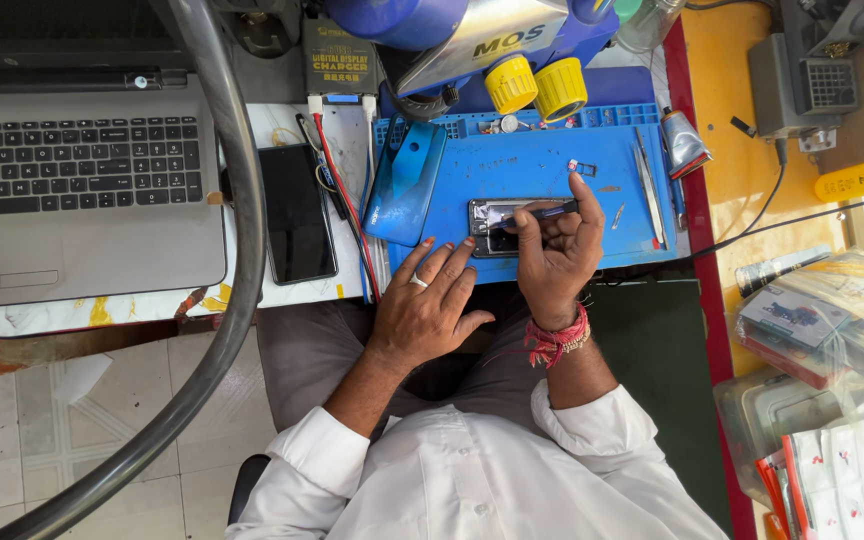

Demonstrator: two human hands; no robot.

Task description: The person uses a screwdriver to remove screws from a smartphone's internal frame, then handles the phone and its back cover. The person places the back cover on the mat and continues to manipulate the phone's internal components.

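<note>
An opened phone (492, 222) lies on the blue work mat (542, 170), its insides showing. My right hand (555, 260) grips a slim dark screwdriver (542, 212), whose tip points left over the phone. My left hand (430, 305) rests at the mat's near edge just left of the phone, fingers spread and holding nothing; a ring sits on one finger. A blue phone back cover (404, 185) leans at the mat's left end.
A laptop (77, 170) sits at the left, a dark phone (295, 212) beside it with red and white cables (342, 190). Tweezers (649, 185) and a small tube (682, 145) lie at the mat's right. A blue microscope with yellow knobs (532, 85) stands behind. Bagged parts (822, 330) are at the right.
</note>
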